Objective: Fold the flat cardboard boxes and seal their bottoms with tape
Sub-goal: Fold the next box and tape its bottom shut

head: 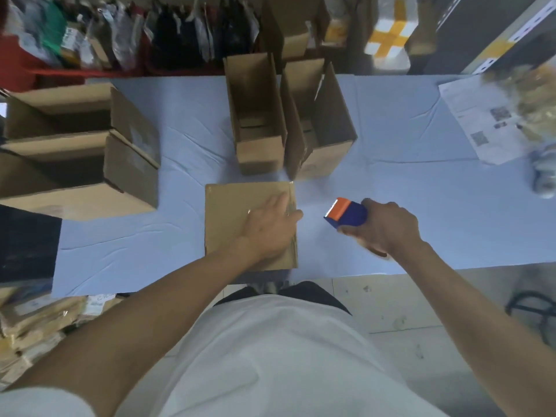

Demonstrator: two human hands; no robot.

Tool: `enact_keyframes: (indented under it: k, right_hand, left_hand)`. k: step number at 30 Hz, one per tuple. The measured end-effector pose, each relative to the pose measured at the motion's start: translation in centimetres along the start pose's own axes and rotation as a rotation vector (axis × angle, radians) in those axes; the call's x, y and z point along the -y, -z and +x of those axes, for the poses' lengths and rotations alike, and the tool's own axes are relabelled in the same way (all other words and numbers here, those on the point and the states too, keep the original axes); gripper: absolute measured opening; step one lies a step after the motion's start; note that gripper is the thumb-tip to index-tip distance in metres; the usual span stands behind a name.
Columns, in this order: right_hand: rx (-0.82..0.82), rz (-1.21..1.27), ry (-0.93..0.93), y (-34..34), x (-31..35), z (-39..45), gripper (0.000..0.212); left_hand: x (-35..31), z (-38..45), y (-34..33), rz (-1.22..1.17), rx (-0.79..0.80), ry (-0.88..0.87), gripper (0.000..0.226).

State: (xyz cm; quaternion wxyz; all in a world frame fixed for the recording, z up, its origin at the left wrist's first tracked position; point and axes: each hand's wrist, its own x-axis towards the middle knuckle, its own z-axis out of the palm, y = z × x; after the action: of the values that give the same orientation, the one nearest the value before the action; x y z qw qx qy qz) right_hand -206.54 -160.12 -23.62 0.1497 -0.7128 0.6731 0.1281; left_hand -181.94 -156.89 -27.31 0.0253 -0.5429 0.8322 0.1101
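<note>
Two hands at work over a worktop point(406, 176) draped in pale blue cloth. Nearest, close to the near edge and about central: a cardboard box point(231, 218) standing bottom-up, its closed flaps showing a glossy strip of clear tape along the right side. Pressed flat on that box toward its right edge: left hand point(270, 230), palm down, fingers point(281, 203) straight and slightly spread, gripping nothing. Just right of the box, apart from it and above the cloth: right hand point(388, 227), fingers curled tightly round a blue tape dispenser point(350, 216) with its orange blade end pointing left toward the box. Farther back, near the middle of the worktop: two upright open boxes, a narrow one point(255, 115) on the left and a wider one point(319, 121) just beside it on the right, tops open, inner flaps visible at the bottom. On the far left: two larger open cartons point(132, 152), side by side, flaps raised. At the far right: a printed paper sheet point(478, 121) lying flat, next to a blurred heap of packets, too smeared to identify. Below the worktop on the near left: a stack of flat cardboard point(36, 326).
</note>
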Motion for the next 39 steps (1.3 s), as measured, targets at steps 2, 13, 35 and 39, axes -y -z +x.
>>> enact_keyframes:
  k: [2, 13, 35, 39]
  right_hand:
    - [-0.033, 0.042, -0.037, 0.2, -0.3, -0.4, 0.059]
    - [-0.04, 0.309, 0.311, 1.0, 0.8, -1.2, 0.054]
    - [0.187, 0.151, 0.431, 0.8, -2.8, 2.8, 0.053]
    - [0.207, 0.121, 0.445, -0.8, -2.5, 3.7, 0.051]
  left_hand:
    - [-0.5, 0.9, 0.7, 0.051, -0.042, 0.018, 0.013]
    - [0.4, -1.2, 3.1, -0.905, -0.109, 0.359, 0.022]
    - [1.1, -1.6, 3.2, -0.941, -0.012, 0.88, 0.01]
    - [0.8, -0.9, 2.7, -0.638, 0.027, 0.828, 0.023]
